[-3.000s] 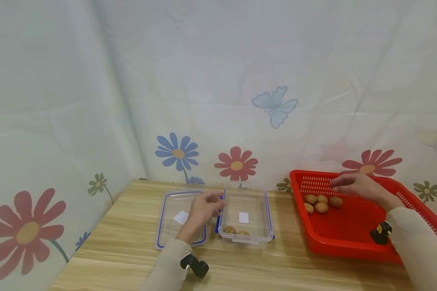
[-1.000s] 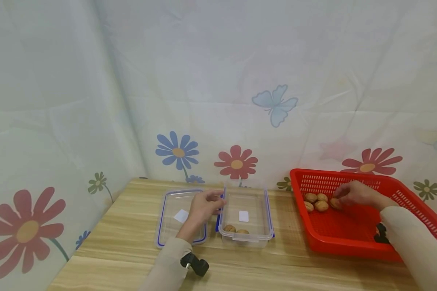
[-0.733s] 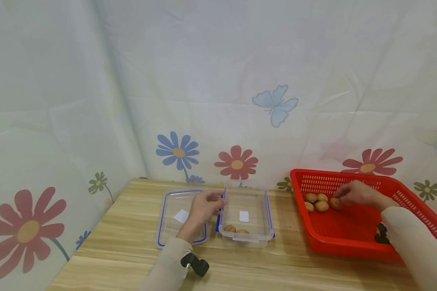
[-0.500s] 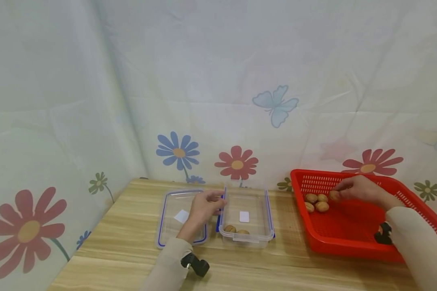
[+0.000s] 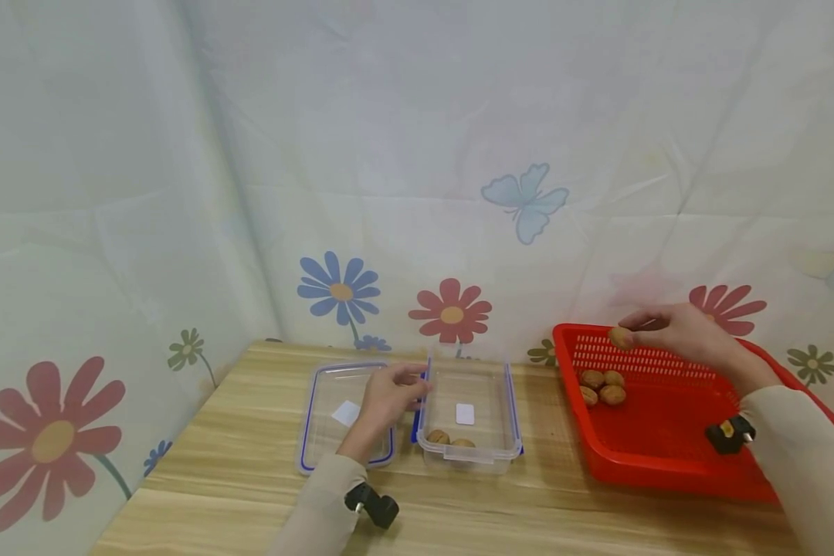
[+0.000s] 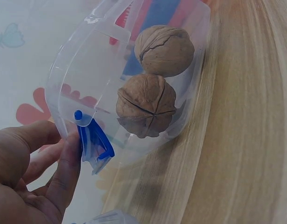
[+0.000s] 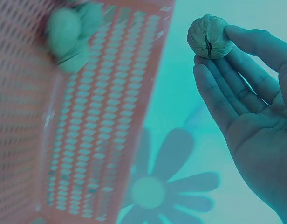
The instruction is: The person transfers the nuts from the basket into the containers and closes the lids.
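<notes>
A walnut (image 5: 622, 338) is pinched between the thumb and fingertips of my right hand (image 5: 688, 337), above the back of the red basket (image 5: 667, 471). The right wrist view shows this walnut (image 7: 209, 36) clear of the basket wall. Several other walnuts (image 5: 612, 394) lie in the basket's left part. My left hand (image 5: 388, 398) holds the left rim of a clear plastic food box (image 5: 483, 455), its fingers (image 6: 69, 172) beside a blue latch (image 6: 96, 142). Two walnuts sit in the box's near end, a cracked-looking one (image 6: 148, 105) and another (image 6: 166, 50).
A clear lid (image 5: 320, 432) with a blue seal lies on the wooden table (image 5: 215, 479), left of the box and partly under my left forearm. A flowered curtain (image 5: 403, 193) hangs behind the table. Bare wood separates box and basket.
My right hand has reached down into the basket, taken hold of a walnut and lifted it up toward the basket's back rim. My left hand has stayed at the box.
</notes>
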A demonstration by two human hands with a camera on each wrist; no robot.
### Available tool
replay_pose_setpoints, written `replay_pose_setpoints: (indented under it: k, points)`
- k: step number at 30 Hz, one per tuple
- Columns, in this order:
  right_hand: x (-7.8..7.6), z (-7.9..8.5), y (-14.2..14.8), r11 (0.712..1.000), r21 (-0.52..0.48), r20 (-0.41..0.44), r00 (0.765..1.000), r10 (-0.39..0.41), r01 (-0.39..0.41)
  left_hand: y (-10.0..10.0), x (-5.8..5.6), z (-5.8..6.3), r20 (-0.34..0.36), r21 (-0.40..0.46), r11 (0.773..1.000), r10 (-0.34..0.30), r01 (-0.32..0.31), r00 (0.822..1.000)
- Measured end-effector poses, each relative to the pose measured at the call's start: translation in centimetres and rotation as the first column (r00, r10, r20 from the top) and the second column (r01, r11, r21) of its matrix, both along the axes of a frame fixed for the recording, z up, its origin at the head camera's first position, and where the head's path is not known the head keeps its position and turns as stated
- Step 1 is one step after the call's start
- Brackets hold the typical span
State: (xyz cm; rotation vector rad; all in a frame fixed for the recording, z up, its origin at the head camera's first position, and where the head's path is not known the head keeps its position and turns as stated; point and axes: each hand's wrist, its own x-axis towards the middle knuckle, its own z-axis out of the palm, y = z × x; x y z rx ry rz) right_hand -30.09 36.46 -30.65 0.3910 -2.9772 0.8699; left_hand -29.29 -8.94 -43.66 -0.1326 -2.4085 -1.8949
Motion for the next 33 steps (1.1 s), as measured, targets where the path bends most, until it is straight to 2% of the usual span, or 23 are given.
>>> replay_pose_setpoints:
  k: [8,20,26,33]
  points:
    - [1.1,1.5,-2.4,0.998,-0.010,-0.053,0.997,0.054,-0.055,0.0,0.0,-0.2,-0.012,0.012,1.000,-0.011,0.011,1.000]
    - [3.2,2.3,-5.6,0.991,-0.080,-0.124,0.987,0.101,-0.111,-0.1,-0.1,-0.2,-0.019,0.016,1.000,-0.014,0.015,1.000]
    - [4.4,2.2,-7.6,0.975,-0.156,-0.135,0.982,0.135,-0.156,0.0,-0.1,-0.2,-0.019,0.014,1.000,-0.011,0.011,1.000]
    - [5.3,1.0,-9.9,0.949,-0.233,-0.173,0.970,0.173,-0.211,0.0,-0.1,-0.1,-0.011,0.018,1.000,-0.007,0.007,1.000]
